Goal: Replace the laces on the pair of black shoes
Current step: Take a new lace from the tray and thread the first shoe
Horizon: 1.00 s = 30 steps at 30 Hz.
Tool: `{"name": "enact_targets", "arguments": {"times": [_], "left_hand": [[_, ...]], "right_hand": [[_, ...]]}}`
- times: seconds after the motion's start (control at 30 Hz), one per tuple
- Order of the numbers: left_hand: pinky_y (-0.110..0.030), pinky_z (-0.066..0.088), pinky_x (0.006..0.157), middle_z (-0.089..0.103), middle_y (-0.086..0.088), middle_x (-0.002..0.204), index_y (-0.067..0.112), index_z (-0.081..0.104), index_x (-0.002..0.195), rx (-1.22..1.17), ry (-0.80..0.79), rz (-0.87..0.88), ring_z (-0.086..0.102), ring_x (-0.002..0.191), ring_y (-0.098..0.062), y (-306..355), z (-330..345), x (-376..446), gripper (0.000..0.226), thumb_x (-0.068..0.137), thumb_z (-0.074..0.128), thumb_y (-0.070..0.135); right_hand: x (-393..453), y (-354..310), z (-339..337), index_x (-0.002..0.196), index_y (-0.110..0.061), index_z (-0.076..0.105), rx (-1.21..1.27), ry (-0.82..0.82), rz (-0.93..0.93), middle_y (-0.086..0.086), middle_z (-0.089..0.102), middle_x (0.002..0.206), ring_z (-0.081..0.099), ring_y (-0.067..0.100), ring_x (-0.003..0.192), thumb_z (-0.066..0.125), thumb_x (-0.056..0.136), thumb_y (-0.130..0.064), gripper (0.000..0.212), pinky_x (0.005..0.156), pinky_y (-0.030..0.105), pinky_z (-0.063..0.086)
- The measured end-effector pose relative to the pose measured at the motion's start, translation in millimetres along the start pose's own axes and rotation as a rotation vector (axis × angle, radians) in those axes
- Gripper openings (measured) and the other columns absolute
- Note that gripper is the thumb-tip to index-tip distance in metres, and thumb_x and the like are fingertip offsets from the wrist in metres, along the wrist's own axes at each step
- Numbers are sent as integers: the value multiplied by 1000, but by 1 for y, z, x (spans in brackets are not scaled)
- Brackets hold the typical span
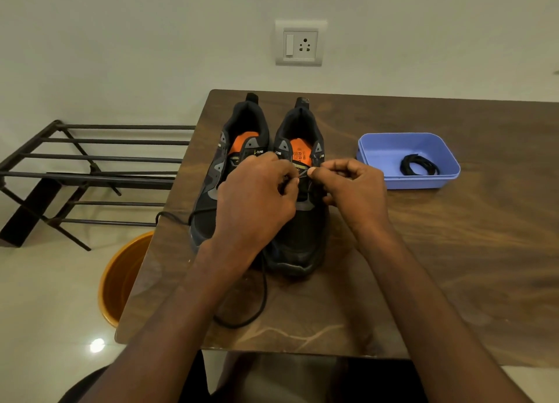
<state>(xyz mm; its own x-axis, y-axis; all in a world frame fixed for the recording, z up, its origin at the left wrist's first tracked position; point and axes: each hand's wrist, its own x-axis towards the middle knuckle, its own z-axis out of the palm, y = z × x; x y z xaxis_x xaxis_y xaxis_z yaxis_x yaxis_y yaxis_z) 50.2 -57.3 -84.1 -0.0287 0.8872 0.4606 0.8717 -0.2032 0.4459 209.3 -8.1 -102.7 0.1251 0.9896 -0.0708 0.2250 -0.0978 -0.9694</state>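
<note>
- Left hand (pixel 257 197) and right hand (pixel 351 185) both pinch the thin black lace (pixel 303 173) over the right black mesh shoe (pixel 299 221).
- The lace looks limp and light; best held at its stiff tip.

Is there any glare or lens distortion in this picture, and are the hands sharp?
Head view: a glare spot shines on the floor; the table edges bow from the wide-angle lens; the left hand and right hand look slightly soft.

The left hand (pixel 257 200) hides the middle of the left shoe (pixel 211 191); both hands cover the right shoe (pixel 298 239) eyelets. The table (pixel 453 251) runs off the right edge.
</note>
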Motion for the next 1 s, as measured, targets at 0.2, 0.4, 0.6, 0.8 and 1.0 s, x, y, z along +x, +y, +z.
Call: {"name": "enact_targets", "arguments": {"times": [0.2,0.4,0.6,0.8,1.0], "left_hand": [[-24,41,63,52,10,89,26,77,106,85,-125,39,48,83,-8,0,3,9,15,97,67,31],[-24,29,61,44,7,89,30,79,99,52,-270,46,40,84,-11,-5,0,23,11,96,68,31],[-38,53,75,57,0,96,30,80,98,-135,-362,-14,54,87,-16,-16,-1,25,8,93,73,29],[-34,48,78,47,7,94,29,76,93,53,-149,-76,48,96,-15,3,8,15,7,90,77,34],[-34,49,83,50,1,100,22,77,97,-57,-158,-161,46,99,-17,3,21,7,9,96,69,23]], "right_hand": [[0,0,-1,92,-21,77,40,-15,11,-4,76,86,74,9,85,83,82,-31,16,69,27,63],[-1,0,1,92,-18,77,76,-5,27,-3,77,86,75,11,85,85,81,-29,18,70,30,63],[-1,0,2,91,-18,76,71,-13,40,-3,77,84,74,10,83,85,80,-31,19,69,29,63],[-4,-1,3,87,-16,77,108,-19,58,-3,77,81,74,11,82,88,79,-33,22,67,27,59],[-6,-2,6,81,-17,77,120,14,72,-2,77,77,75,16,82,89,77,-33,20,68,31,61]]}}
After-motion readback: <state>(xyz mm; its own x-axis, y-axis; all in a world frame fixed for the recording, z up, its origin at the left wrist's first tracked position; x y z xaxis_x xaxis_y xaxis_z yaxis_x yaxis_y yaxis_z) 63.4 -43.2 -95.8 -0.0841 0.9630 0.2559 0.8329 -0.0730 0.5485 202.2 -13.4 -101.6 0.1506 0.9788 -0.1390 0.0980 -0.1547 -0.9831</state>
